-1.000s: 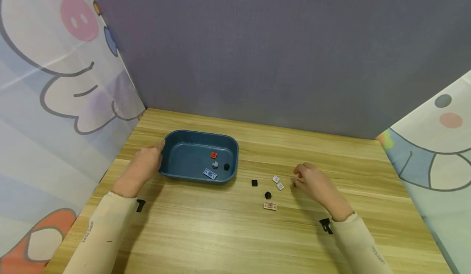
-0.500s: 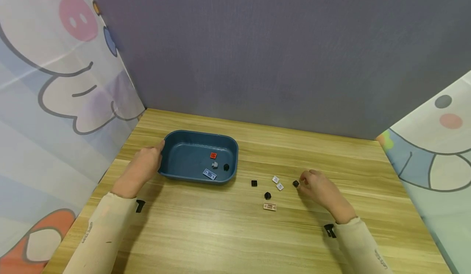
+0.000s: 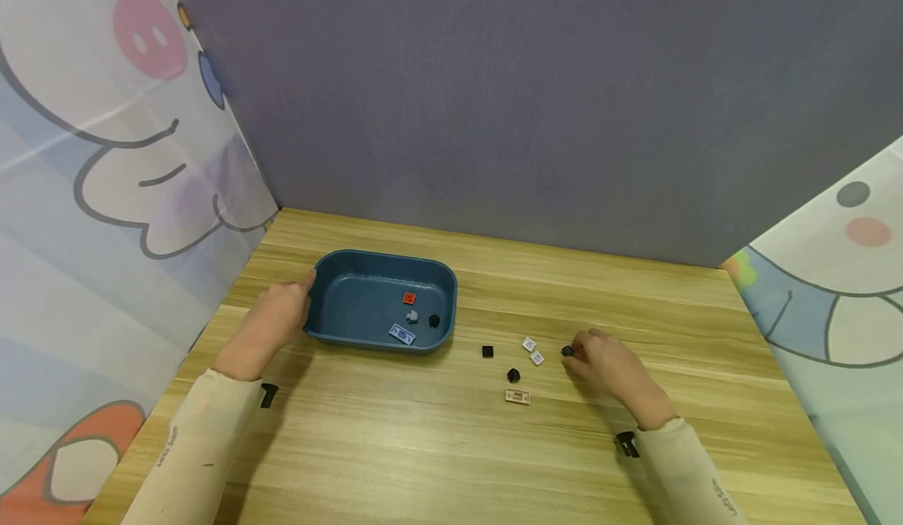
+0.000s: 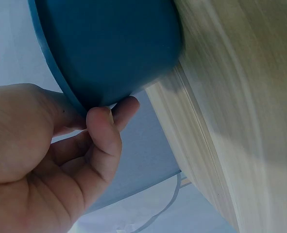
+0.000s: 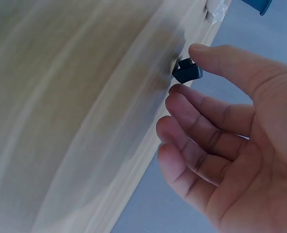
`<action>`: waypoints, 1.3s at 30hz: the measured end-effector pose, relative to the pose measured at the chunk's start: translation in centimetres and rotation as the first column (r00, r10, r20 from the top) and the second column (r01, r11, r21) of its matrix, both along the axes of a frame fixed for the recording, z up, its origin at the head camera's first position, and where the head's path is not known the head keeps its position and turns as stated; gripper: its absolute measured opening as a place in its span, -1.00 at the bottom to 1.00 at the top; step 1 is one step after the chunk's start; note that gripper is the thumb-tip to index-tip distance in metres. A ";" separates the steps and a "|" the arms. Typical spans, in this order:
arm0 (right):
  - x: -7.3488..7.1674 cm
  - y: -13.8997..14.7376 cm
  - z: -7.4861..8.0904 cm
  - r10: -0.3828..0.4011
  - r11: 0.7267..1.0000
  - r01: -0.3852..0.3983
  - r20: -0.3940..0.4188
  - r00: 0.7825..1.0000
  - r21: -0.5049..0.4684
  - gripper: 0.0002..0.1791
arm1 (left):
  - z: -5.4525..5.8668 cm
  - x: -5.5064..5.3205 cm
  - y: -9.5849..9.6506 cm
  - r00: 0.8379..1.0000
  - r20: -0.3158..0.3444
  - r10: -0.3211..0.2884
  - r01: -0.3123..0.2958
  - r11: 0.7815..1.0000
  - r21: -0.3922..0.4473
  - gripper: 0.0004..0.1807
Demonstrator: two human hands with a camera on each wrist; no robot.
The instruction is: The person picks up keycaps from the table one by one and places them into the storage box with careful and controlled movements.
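Observation:
My left hand (image 3: 271,321) pinches the left rim of a dark blue plastic tray (image 3: 367,343), thumb and fingers at its edge in the left wrist view (image 4: 65,92). Inside the tray lie a red tile (image 3: 409,298), a grey piece (image 3: 412,316), a black piece (image 3: 433,320) and a light blue banknote tile (image 3: 402,334). On the table's right side, my right hand (image 3: 612,368) has thumb and index fingertip on either side of a small black toy brick piece (image 5: 188,72), close against it. The other fingers are loosely bent.
Between tray and right hand lie two white tiles (image 3: 532,351), a black square tile (image 3: 487,351), a black piece (image 3: 513,375) and a tan banknote tile (image 3: 518,396). A grey panel (image 3: 480,117) stands behind the wooden table (image 3: 395,447); printed cloths flank it.
The right hand drew back slightly, exposing the black piece, then brought its thumb and index finger in around it. The left hand and tray have stayed put.

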State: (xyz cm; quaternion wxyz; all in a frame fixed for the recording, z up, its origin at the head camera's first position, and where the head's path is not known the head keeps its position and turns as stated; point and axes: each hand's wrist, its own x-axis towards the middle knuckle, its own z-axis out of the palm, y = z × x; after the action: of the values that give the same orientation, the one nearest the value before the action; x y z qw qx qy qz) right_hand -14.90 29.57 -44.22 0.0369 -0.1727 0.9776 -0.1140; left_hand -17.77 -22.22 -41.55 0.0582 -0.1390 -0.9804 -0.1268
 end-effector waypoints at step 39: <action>-3.1 -4.8 3.6 0.100 0.993 -0.104 -0.063 0.993 -0.061 -0.74 | -0.2 0.2 -0.2 1.000 -0.008 -0.001 0.001 1.000 0.018 -0.52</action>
State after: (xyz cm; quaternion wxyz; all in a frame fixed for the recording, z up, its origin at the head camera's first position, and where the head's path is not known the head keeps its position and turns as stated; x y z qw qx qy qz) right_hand -18.03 24.74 -40.61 0.0077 -0.2269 0.9640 -0.1382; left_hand -17.62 -22.37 -41.72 0.0631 -0.1393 -0.9790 -0.1349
